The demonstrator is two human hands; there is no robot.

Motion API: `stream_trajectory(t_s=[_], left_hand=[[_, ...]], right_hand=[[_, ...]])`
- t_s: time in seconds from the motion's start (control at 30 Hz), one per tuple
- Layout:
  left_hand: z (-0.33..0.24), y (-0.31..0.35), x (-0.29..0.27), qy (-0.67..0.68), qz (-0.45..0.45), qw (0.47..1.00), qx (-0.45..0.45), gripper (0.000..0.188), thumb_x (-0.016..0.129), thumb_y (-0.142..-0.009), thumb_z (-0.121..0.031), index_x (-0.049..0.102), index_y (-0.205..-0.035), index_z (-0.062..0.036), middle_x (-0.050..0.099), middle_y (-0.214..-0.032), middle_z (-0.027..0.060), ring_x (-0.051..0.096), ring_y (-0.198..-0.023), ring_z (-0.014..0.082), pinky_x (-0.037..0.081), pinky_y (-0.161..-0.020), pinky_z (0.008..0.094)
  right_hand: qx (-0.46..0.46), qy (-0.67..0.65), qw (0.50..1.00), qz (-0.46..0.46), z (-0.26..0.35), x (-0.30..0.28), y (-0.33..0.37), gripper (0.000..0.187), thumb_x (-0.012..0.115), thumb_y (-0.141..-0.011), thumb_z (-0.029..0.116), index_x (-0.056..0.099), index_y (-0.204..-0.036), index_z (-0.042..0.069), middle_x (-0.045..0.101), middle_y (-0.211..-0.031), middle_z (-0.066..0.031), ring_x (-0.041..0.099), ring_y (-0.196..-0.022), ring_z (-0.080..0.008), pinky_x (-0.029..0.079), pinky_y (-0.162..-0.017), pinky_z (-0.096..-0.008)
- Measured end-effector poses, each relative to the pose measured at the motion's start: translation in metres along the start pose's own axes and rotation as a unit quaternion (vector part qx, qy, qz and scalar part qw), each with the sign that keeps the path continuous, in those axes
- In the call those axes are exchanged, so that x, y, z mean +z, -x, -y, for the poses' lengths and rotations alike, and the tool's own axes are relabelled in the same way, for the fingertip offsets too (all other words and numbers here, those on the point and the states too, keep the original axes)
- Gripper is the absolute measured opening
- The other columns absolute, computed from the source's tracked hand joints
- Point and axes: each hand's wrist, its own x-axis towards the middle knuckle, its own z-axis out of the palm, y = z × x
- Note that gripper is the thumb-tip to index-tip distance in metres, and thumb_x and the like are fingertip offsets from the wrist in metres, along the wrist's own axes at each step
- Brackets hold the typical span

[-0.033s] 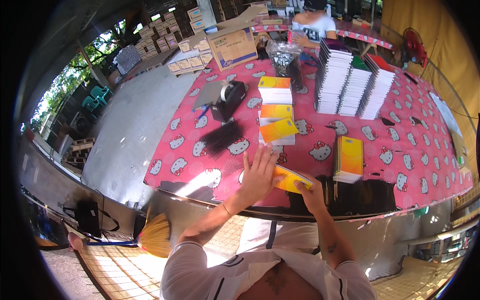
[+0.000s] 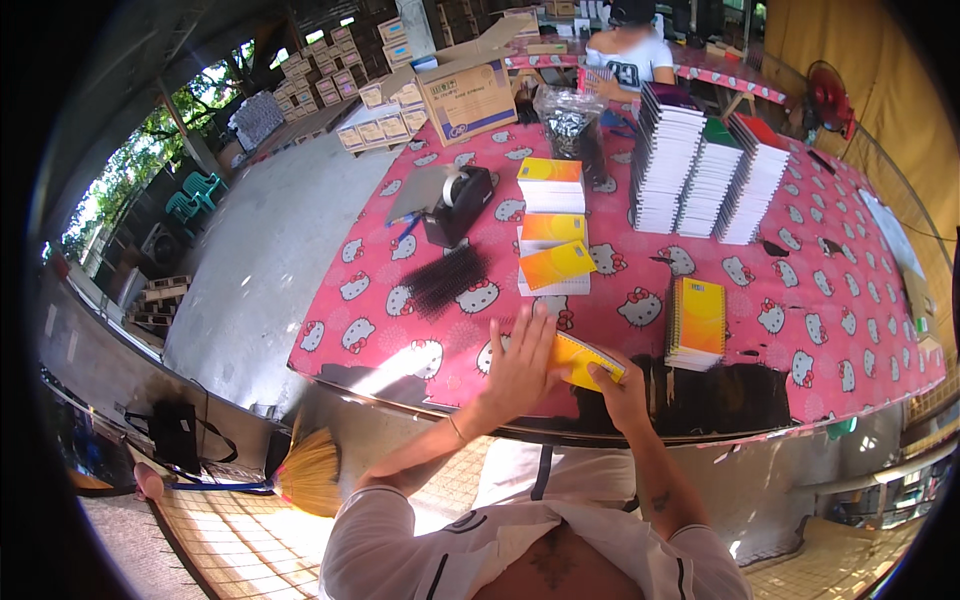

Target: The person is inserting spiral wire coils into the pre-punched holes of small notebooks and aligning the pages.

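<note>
A small notebook with a yellow-orange cover (image 2: 578,361) lies slanted near the table's front edge. My right hand (image 2: 622,388) grips its right end, thumb on top of the cover. Over its left end my left hand (image 2: 522,362) is stretched out, fingers long and close to flat; the palm side is hidden. Beyond my left hand are stacked yellow-covered page blocks (image 2: 556,266), the front one askew. Black coil bindings (image 2: 445,281) lie left of them. To the right stands a stack of yellow spiral notebooks (image 2: 698,318).
Tall stacks of spiral notebooks (image 2: 664,165) stand at the back right. A black tape dispenser (image 2: 458,208), a clear bag of dark pieces (image 2: 572,130) and an open cardboard box (image 2: 470,103) occupy the back left. A person (image 2: 632,55) sits at the far table.
</note>
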Motion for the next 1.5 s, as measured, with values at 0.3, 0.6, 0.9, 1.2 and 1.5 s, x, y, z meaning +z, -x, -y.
stream_trajectory(t_s=[0.3, 0.6, 0.9, 1.2, 1.5], left_hand=[[-0.015, 0.029, 0.008, 0.041, 0.039, 0.998, 0.043, 0.093, 0.061, -0.086, -0.06, 0.035, -0.151, 0.0017, 0.033, -0.158, 0.0246, 0.028, -0.149, 0.0376, 0.015, -0.112, 0.0706], [-0.029, 0.043, 0.009, 0.134, 0.024, 0.989, 0.055, 0.087, 0.055, -0.093, -0.055, 0.03, -0.151, 0.0053, 0.029, -0.157, 0.0285, 0.022, -0.15, 0.0435, 0.01, -0.115, 0.0691], [-0.026, 0.039, 0.012, 0.152, -0.009, 0.987, 0.043, 0.061, 0.06, -0.096, -0.037, 0.045, -0.142, -0.0007, 0.041, -0.148, 0.0229, 0.035, -0.143, 0.0388, 0.011, -0.114, 0.0707], [-0.034, 0.037, 0.01, 0.072, 0.084, 0.992, 0.052, 0.075, 0.053, -0.094, -0.054, 0.044, -0.143, 0.003, 0.034, -0.154, 0.027, 0.029, -0.146, 0.0426, 0.018, -0.112, 0.0706], [-0.041, 0.05, 0.024, 0.061, 0.092, 0.991, 0.082, 0.091, 0.045, -0.095, -0.064, 0.033, -0.149, 0.009, 0.03, -0.157, 0.0296, 0.028, -0.147, 0.0437, 0.014, -0.112, 0.0708]], right_hand=[[0.06, -0.022, 0.997, 0.031, 0.022, 0.002, 0.0, 0.031, 0.064, -0.095, 0.007, 0.063, -0.123, -0.006, 0.07, -0.108, -0.0069, 0.063, -0.097, -0.0111, 0.051, -0.087, -0.0264], [0.056, -0.024, 0.996, 0.058, 0.015, 0.006, 0.009, 0.031, 0.065, -0.095, 0.009, 0.065, -0.123, -0.004, 0.071, -0.109, -0.009, 0.063, -0.097, -0.0109, 0.051, -0.087, -0.028], [0.018, 0.045, 0.994, 0.094, 0.0, -0.011, 0.002, 0.031, 0.066, -0.093, 0.007, 0.065, -0.122, -0.004, 0.072, -0.105, -0.0102, 0.064, -0.093, -0.0126, 0.051, -0.085, -0.0282], [0.017, 0.131, 0.981, 0.142, -0.02, -0.012, 0.0, 0.03, 0.068, -0.09, 0.01, 0.068, -0.119, 0.001, 0.073, -0.098, -0.0159, 0.069, -0.084, -0.0185, 0.053, -0.079, -0.032], [0.001, 0.136, 0.981, 0.136, -0.016, -0.011, 0.001, 0.031, 0.069, -0.091, 0.013, 0.07, -0.121, 0.005, 0.072, -0.087, -0.0163, 0.067, -0.075, -0.014, 0.053, -0.072, -0.0311]])
